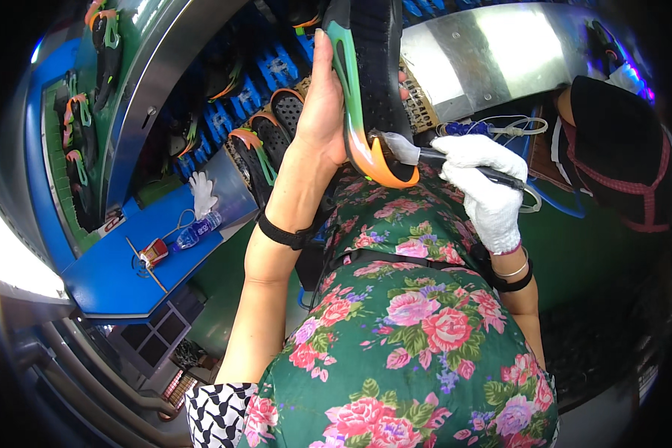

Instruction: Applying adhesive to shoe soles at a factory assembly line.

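My bare left hand (322, 112) is wrapped round a black clog (372, 71) with a green-to-orange strap, held up in front of me. Its thumb points up along the strap side, and some fingertips show past the far edge. A white knit glove covers my right hand (489, 183), which grips a brush (434, 156) with a dark handle and a pale wrapped neck. The dark brush end meets the orange heel end of the clog, at its inner side. Exactly where the bristles touch cannot be made out.
Several black clogs (261, 153) stand on cardboard left of my left wrist. A blue table (119, 276) holds a plastic bottle (198, 230), a white glove (201, 194) and a small red item (154, 252). A curved metal-edged conveyor carries more clogs. At right, another person (612, 149) sits close.
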{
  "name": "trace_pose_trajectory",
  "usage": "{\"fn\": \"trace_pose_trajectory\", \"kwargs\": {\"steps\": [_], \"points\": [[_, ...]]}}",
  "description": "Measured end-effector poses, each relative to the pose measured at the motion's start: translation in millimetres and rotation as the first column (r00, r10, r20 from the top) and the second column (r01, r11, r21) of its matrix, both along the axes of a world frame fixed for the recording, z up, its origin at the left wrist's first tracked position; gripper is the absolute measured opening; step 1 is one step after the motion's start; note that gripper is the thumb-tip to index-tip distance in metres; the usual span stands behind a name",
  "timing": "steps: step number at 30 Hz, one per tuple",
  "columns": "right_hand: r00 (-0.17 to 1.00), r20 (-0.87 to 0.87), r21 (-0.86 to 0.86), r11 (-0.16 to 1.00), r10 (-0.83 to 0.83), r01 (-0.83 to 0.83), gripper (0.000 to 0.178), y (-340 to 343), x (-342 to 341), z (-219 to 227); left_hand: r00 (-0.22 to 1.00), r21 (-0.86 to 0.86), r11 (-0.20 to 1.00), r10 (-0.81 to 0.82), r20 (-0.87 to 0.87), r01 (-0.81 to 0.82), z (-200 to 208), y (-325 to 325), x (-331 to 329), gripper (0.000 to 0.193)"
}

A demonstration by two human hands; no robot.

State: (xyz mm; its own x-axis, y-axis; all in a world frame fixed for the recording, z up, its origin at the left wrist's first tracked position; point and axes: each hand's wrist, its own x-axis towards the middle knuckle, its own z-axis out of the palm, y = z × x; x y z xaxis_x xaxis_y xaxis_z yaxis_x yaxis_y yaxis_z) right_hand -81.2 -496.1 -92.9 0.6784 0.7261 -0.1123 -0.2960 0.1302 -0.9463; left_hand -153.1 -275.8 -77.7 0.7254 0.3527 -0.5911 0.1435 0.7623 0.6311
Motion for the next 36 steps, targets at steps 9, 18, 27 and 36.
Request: {"fn": "trace_pose_trajectory", "kwargs": {"steps": [9,18,27,36], "points": [[0.854,0.488,0.059,0.97,0.179,-0.237,0.01,5.1,-4.1,28.8,0.896,-0.158,0.961,-0.144,0.419,0.228,-17.2,8.9,-16.1,0.126],[0.738,0.667,0.097,0.97,0.103,-0.224,0.014,3.9,-5.4,36.7,0.878,-0.148,0.965,-0.125,0.462,0.215,-9.5,4.3,-6.8,0.113],[0.814,0.547,0.118,0.945,0.196,-0.306,0.02,2.7,10.6,36.3,0.923,-0.274,0.946,-0.058,0.38,0.173,-13.7,17.5,0.2,0.116],[0.739,0.649,0.158,0.918,0.181,-0.363,0.024,7.6,11.7,34.8,0.971,-0.404,0.899,-0.081,0.227,0.169,-14.7,22.9,9.4,0.118]]}}
